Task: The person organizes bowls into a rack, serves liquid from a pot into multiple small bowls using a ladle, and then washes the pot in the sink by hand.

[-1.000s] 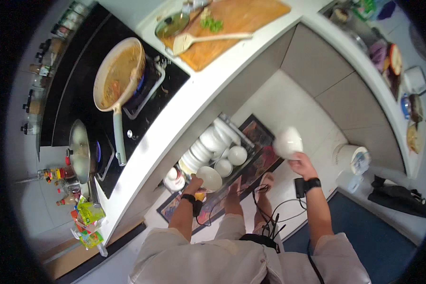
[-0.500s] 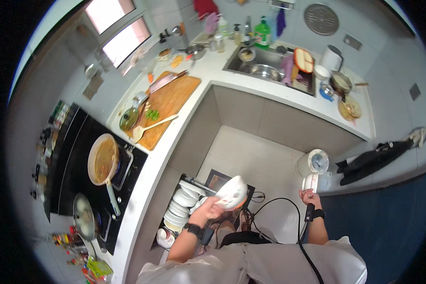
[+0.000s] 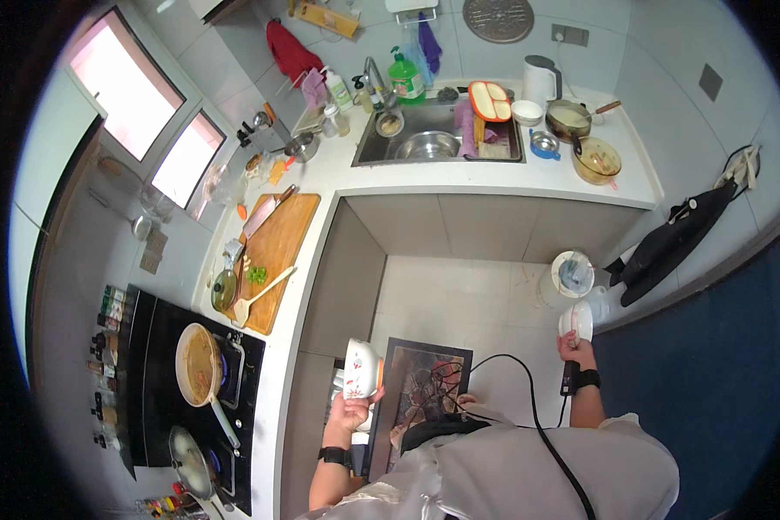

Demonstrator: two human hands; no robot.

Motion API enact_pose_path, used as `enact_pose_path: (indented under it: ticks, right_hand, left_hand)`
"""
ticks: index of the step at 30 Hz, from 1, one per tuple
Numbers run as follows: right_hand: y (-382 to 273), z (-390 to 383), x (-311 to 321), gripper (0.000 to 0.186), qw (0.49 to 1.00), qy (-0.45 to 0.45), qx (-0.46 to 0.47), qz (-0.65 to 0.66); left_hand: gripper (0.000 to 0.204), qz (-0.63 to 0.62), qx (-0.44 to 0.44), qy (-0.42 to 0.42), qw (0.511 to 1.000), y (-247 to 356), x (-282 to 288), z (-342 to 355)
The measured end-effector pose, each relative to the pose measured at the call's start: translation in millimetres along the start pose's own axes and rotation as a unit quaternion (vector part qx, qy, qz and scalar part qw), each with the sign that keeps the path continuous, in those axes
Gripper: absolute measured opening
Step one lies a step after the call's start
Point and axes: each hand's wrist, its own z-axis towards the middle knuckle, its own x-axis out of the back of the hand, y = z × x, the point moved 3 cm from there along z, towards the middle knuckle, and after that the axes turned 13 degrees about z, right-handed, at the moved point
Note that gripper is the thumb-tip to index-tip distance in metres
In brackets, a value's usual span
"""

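Observation:
My left hand (image 3: 349,411) is closed on a white bowl (image 3: 360,367) with a red pattern, held tipped sideways at the cabinet front on the left. Beside it the drawer with a dark glossy front (image 3: 425,364) is pulled out, its white dishes (image 3: 338,381) mostly hidden by my hand and bowl. At the right, my right hand (image 3: 575,351) grips a smaller white bowl (image 3: 575,321), raised in front of me near a pale bin (image 3: 553,284).
The hob (image 3: 156,364) carries two pans along the left counter. Beyond it lie a wooden board (image 3: 286,243) with a knife and spatula. The sink (image 3: 373,147) and several pots line the back counter. A black bag (image 3: 676,243) hangs at the right wall; cables trail beside my body.
I have straightened and the view has swung up toward the back counter and window. Both bowls have risen with my hands; the left one has left the stacked dishes.

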Motion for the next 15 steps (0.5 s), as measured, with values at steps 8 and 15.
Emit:
enact_pose_path:
  ticks: [8,15]
  right_hand:
    - [-11,16,-24,0.025,0.941,-0.031,0.127,-0.311]
    - [25,-20,-103,0.038,0.831,-0.147,0.271,-0.462]
  left_hand:
    - [0.037,0.284,-0.05,0.08,0.954,27,-54,64]
    - [0.026,0.519,-0.099,0.15,0.836,44,-129,145]
